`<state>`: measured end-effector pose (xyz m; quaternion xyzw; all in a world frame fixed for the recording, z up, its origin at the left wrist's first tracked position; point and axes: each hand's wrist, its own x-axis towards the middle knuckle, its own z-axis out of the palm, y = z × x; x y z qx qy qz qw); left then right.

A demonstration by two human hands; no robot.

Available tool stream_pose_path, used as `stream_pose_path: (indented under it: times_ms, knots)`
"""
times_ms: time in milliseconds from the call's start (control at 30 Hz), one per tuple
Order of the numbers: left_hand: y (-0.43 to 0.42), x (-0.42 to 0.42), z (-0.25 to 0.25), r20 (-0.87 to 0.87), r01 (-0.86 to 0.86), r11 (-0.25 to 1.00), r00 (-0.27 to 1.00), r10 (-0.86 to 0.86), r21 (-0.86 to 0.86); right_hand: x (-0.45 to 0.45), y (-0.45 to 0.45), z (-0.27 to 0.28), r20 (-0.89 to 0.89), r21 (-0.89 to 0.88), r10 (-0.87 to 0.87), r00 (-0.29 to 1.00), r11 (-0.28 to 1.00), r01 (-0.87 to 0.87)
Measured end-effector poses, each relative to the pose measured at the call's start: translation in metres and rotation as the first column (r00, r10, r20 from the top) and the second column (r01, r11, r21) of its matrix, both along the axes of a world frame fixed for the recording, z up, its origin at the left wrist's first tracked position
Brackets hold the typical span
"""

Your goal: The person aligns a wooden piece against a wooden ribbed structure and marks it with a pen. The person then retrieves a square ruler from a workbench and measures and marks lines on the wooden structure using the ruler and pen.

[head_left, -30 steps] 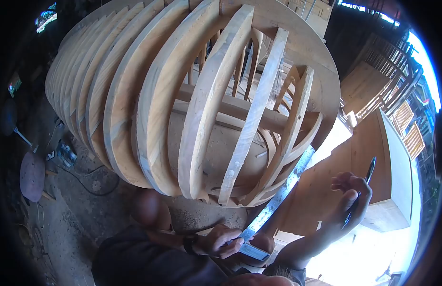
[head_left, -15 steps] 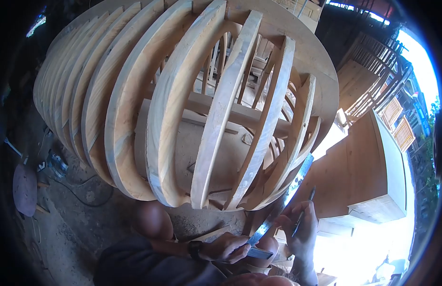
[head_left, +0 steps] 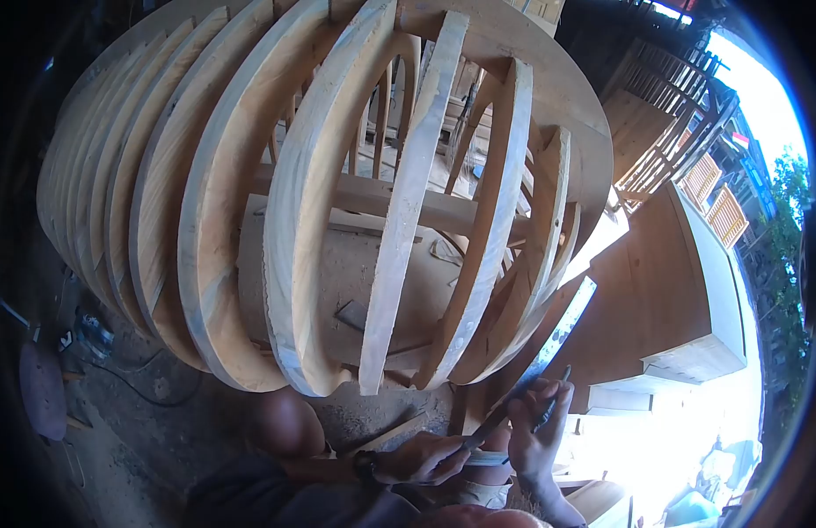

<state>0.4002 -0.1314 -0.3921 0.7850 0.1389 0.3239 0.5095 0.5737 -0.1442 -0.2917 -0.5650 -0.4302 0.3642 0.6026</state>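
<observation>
A metal try square slants up and to the right, just below the ribbed wooden frame. My left hand, with a dark watch on its wrist, is closed around the square's lower end near its short stock. My right hand is closed on a slim dark pencil, and its fingers lie against the middle of the blade. The frame's curved ribs run between flat panels, and the blade's tip stands apart from the rightmost ribs.
A large brown wooden panelled piece stands at the right, with slatted wooden parts behind it. On the dusty floor at left are a stool and a cable. My knee is below the frame.
The square's blade has come away from the ribs, and its tip now shows fully. My right hand has moved slightly left along with it. The view has shifted a little.
</observation>
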Motion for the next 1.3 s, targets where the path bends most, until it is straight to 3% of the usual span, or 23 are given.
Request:
stream_pose_path:
  times_ms: [67,167,233,267,333,367,433,467,567,733,833,867,1000,1300]
  knots:
    - [0.003,0.001,0.024,0.104,-0.03,0.957,0.993,0.062,-0.29,-0.002,0.009,0.008,0.037,0.155,-0.084,0.996,0.985,0.078]
    - [0.006,0.004,0.009,0.246,-0.042,0.971,0.964,0.101,-0.233,0.015,0.041,0.04,0.192,0.361,-0.049,0.98,0.932,-0.024]
    - [0.003,-0.003,0.007,0.167,-0.01,0.946,0.984,0.067,-0.324,0.014,0.071,0.073,0.293,0.489,-0.171,0.941,0.872,0.007]
    - [0.002,-0.005,0.005,0.091,0.008,0.909,0.995,0.033,-0.417,0.016,0.087,0.087,0.386,0.52,-0.278,0.879,0.853,0.041]
    - [0.002,-0.005,0.001,0.084,0.007,0.907,0.996,0.032,-0.421,0.029,0.123,0.103,0.544,0.621,-0.474,0.692,0.783,0.048]
    - [0.003,-0.005,0.001,0.074,0.0,0.906,0.997,0.034,-0.423,0.029,0.141,0.118,0.658,0.681,-0.571,0.491,0.73,-0.063]
    - [0.005,-0.01,0.01,0.012,-0.032,0.904,0.999,0.041,-0.427,0.032,0.178,0.134,0.653,0.714,-0.579,0.489,0.686,-0.141]
    - [0.006,-0.012,0.013,-0.045,-0.064,0.901,0.998,0.05,-0.43,0.035,0.192,0.144,0.662,0.726,-0.638,0.394,0.676,-0.125]
    - [0.004,-0.008,-0.006,-0.024,-0.129,0.927,0.991,0.129,-0.352,0.054,0.229,0.163,0.679,0.697,-0.63,0.378,0.715,-0.06]
    - [0.005,-0.008,-0.012,-0.071,-0.143,0.937,0.989,0.127,-0.32,0.076,0.26,0.186,0.733,0.678,-0.614,0.291,0.692,-0.247]
    - [0.005,-0.007,-0.011,-0.067,-0.138,0.937,0.99,0.123,-0.322,0.071,0.262,0.189,0.747,0.663,-0.614,0.255,0.71,-0.235]
    - [0.005,-0.007,-0.01,-0.067,-0.13,0.935,0.991,0.114,-0.331,0.072,0.264,0.19,0.759,0.646,-0.57,0.315,0.724,-0.245]
    - [0.002,-0.007,-0.011,-0.086,-0.123,0.933,0.991,0.099,-0.338,0.078,0.269,0.179,0.767,0.637,-0.555,0.323,0.719,-0.278]
    - [-0.002,-0.006,-0.016,-0.071,-0.121,0.94,0.992,0.104,-0.32,0.068,0.257,0.18,0.739,0.674,-0.622,0.26,0.683,-0.281]
